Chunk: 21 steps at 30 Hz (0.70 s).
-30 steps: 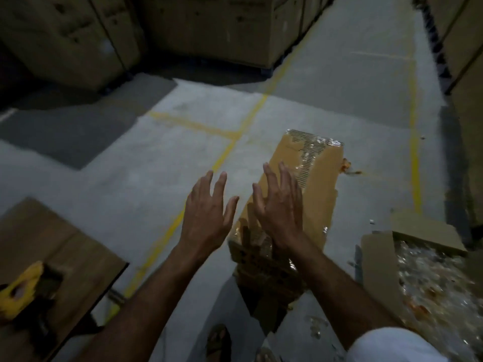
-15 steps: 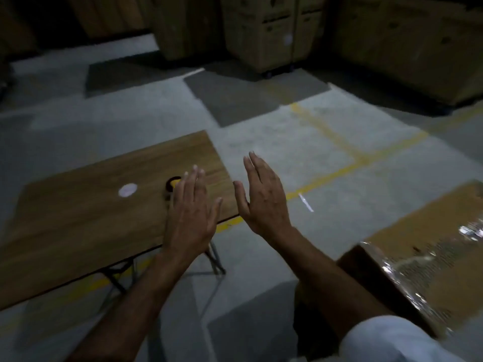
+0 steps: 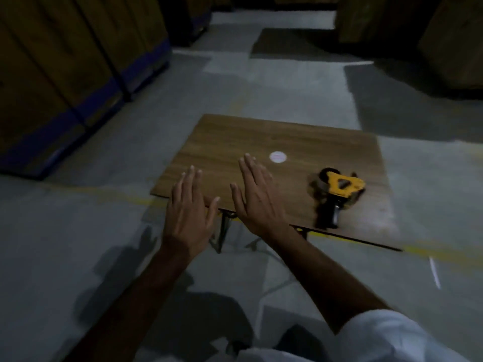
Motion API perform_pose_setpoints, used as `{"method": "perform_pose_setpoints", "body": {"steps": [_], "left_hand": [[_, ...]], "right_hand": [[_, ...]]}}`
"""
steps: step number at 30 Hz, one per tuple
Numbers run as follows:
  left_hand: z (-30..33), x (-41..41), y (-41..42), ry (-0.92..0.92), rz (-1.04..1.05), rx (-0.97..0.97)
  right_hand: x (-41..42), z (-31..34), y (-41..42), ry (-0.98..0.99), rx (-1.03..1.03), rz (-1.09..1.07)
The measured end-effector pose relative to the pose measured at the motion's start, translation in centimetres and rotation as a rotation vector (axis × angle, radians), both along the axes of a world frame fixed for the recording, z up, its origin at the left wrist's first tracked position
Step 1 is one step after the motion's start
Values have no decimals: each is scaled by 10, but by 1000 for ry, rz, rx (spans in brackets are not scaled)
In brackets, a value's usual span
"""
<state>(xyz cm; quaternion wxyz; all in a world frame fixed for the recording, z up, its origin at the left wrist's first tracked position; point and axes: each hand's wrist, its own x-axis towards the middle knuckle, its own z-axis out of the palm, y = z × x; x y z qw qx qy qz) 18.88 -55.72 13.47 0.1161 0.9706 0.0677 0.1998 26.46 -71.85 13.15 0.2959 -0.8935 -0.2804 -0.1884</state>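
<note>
A low wooden table (image 3: 300, 142) stands on the concrete floor ahead of me. On its right half lies a yellow and black tape dispenser (image 3: 335, 194), handle pointing toward me. A small white round sticker (image 3: 278, 156) marks the middle of the tabletop. My left hand (image 3: 189, 212) and my right hand (image 3: 257, 202) are held out in the air side by side over the table's near left edge, fingers straight, holding nothing. The tape dispenser is to the right of my right hand, apart from it.
Tall stacked cartons on blue pallets (image 3: 65, 74) line the left side. More dark cartons (image 3: 431, 35) stand at the back right. A faded yellow floor line (image 3: 444, 253) runs under the table's near edge. Metal table legs (image 3: 224, 231) show beneath the top.
My view has swung left from the taped cardboard box to the table, which now sits centred with the tape dispenser in full view. Both hands stay raised and flat throughout.
</note>
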Motion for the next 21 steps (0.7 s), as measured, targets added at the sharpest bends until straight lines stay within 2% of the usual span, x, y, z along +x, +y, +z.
{"method": "perform_pose_setpoints", "body": {"steps": [8,13,21], "left_hand": [[-21,-56,123,28,371,-5],[-37,-96,186,121,628,2],[-83,-162,234,152,1011,-52]], "right_hand": [[-3,-18,166,65,-80,393],[-10,-42,260,102,-166,633],[-35,-83,368,213,-266,985]]}}
